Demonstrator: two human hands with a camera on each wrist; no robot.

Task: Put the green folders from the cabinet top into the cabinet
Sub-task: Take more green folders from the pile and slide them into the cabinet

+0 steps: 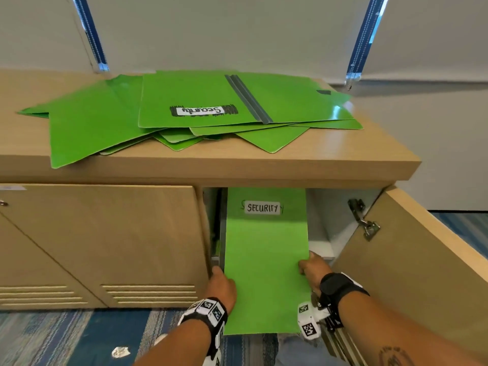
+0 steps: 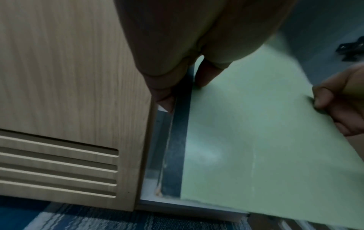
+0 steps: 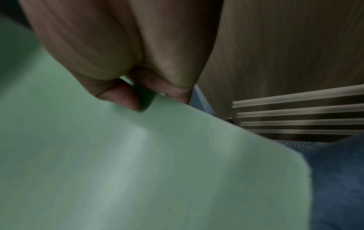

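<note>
A green folder (image 1: 266, 260) labelled SECURITY (image 1: 262, 208) sticks halfway out of the open cabinet compartment (image 1: 322, 217), tilted down toward me. My left hand (image 1: 220, 282) holds its left edge, thumb on top in the left wrist view (image 2: 204, 74). My right hand (image 1: 311, 265) pinches its right edge, thumb on the green face (image 3: 126, 99) and fingers beneath. Several more green folders (image 1: 184, 112) lie in a loose pile on the cabinet top (image 1: 343, 151); the top one reads "Security".
The cabinet's right door (image 1: 412, 254) stands open to my right, hinge (image 1: 363, 219) showing. The left door (image 1: 105, 241) is closed, with slots near its bottom. Blue patterned carpet (image 1: 66, 336) lies below. Two blue straps (image 1: 91, 33) hang against the wall.
</note>
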